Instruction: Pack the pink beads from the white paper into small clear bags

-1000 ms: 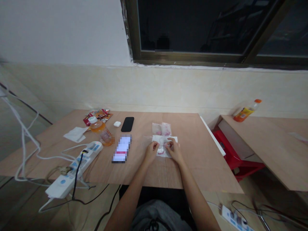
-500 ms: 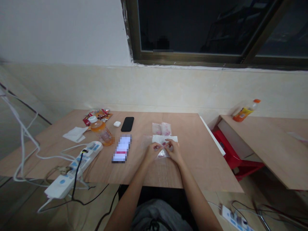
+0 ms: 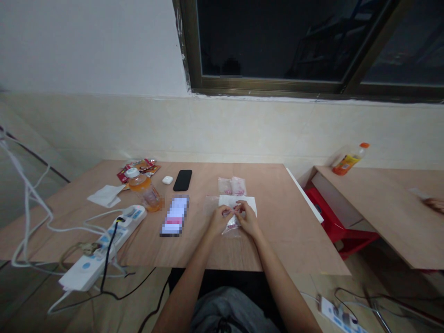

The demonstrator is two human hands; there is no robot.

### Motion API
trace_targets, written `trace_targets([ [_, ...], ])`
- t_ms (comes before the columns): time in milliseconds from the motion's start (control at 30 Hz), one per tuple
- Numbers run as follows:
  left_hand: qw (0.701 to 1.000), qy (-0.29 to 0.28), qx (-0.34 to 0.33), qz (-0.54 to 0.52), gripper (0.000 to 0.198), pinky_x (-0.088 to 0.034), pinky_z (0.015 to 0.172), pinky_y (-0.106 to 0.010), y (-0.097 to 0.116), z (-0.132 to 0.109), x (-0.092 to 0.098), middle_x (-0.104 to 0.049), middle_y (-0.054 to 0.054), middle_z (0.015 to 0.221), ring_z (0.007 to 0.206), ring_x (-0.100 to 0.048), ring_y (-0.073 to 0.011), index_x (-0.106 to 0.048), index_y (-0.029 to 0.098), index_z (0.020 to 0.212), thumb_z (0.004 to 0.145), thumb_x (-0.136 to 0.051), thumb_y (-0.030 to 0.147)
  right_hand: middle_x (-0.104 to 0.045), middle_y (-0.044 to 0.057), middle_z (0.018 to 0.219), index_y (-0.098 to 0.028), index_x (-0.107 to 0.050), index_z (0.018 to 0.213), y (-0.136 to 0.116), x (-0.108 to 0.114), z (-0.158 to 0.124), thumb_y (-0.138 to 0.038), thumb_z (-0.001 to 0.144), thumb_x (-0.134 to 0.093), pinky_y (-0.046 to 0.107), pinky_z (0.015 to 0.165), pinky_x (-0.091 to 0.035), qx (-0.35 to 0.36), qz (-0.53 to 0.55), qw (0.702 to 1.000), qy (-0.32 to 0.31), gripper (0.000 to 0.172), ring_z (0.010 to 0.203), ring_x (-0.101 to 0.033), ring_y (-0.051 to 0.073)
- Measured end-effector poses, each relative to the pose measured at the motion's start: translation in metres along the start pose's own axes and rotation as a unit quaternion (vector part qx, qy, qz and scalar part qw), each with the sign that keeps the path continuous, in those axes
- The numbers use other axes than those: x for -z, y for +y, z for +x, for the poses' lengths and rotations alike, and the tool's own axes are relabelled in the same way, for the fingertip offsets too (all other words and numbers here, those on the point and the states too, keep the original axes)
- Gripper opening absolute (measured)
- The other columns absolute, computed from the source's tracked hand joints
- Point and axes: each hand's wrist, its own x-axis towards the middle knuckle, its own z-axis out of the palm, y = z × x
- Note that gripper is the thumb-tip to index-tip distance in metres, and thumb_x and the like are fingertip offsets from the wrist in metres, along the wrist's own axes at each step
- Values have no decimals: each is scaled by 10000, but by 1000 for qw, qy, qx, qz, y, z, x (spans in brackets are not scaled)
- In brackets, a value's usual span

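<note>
My left hand (image 3: 218,220) and my right hand (image 3: 248,219) meet over the table, fingertips pinched close together. Between them they grip the upper part of a small clear plastic bag (image 3: 231,225), whose shiny lower part hangs toward me. Something small and pinkish shows at the fingertips, too small to name. A white sheet of paper (image 3: 245,200) lies just beyond the fingers, partly covered by them. Behind it are two small clear bags with pink marks, a left bag (image 3: 225,186) and a right bag (image 3: 238,186). Another clear plastic piece (image 3: 211,203) lies left of the paper.
Left on the wooden table (image 3: 287,240) are a lit phone (image 3: 175,215), a black phone (image 3: 182,180), a white case (image 3: 167,180), an orange drink bottle (image 3: 144,190), tissue (image 3: 105,196) and a power strip (image 3: 104,247). Another person's hand (image 3: 436,203) rests on the right table near a bottle (image 3: 349,160).
The view has shifted slightly. My hands stay pinched at the bag with small finger movements. Another person's hand has come into view at the right edge.
</note>
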Motion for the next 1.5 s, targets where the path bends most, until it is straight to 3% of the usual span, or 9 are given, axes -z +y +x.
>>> trace_targets([
  [233,1000,15,-22,7,198,-462,696,-279,-4,2,3,-698,-64,796,754,-625,-181,-680,147,766,774,-627,338,-630,40,878,-218,-500,1176,2,0,-1,-252,867,-506,329,758,-491,-15,25,999,26,311,799,-603,187],
  [633,999,23,-2,28,266,-476,729,-298,0,0,4,-727,-100,871,803,-645,-199,-722,141,845,798,-589,367,-618,22,823,-227,-501,1132,8,0,2,-305,854,-537,284,625,-478,-55,75,993,76,291,717,-593,171],
  [833,998,56,11,4,286,-482,697,-293,-9,4,7,-719,-86,831,775,-647,-202,-701,142,799,778,-603,410,-626,24,837,-229,-468,1193,9,-1,5,-368,829,-592,282,626,-473,-86,133,984,82,409,721,-597,173],
  [1000,996,84,12,-23,333,-482,615,-257,10,14,15,-682,-62,763,686,-634,-170,-612,162,760,825,-524,477,-635,11,776,-224,-487,1169,11,-3,7,-418,850,-570,285,638,-470,-115,179,972,95,383,690,-601,166],
  [1067,992,127,1,29,321,-469,588,-241,23,19,23,-667,-44,749,656,-622,-157,-589,177,821,874,-454,464,-645,3,756,-229,-516,1123,12,-3,7,-421,861,-555,288,659,-468,-119,174,974,85,327,689,-603,162],
  [1167,976,145,-48,157,257,-448,598,-244,39,32,39,-625,-13,706,626,-583,-152,-580,198,866,905,-422,397,-656,0,738,-225,-550,1051,15,-4,6,-432,868,-542,291,673,-462,-119,166,977,61,276,695,-607,162],
  [1233,959,197,-78,187,224,-444,635,-255,42,45,49,-624,-27,769,682,-587,-163,-571,195,907,914,-405,346,-666,6,739,-217,-563,1019,16,-5,6,-441,869,-539,293,681,-461,-120,167,978,49,270,701,-610,166],
  [1300,957,222,-72,174,202,-429,602,-248,39,60,55,-609,-23,766,646,-570,-155,-549,189,956,911,-408,327,-678,16,756,-212,-573,994,17,-5,7,-450,869,-535,295,686,-461,-120,166,978,42,272,708,-613,170],
  [1500,980,192,3,55,135,-417,531,-201,18,104,51,-585,-5,731,605,-554,-123,-525,196,940,858,-474,291,-684,30,771,-207,-606,898,11,-2,8,-454,875,-522,298,696,-457,-115,144,982,34,262,721,-612,180],
])
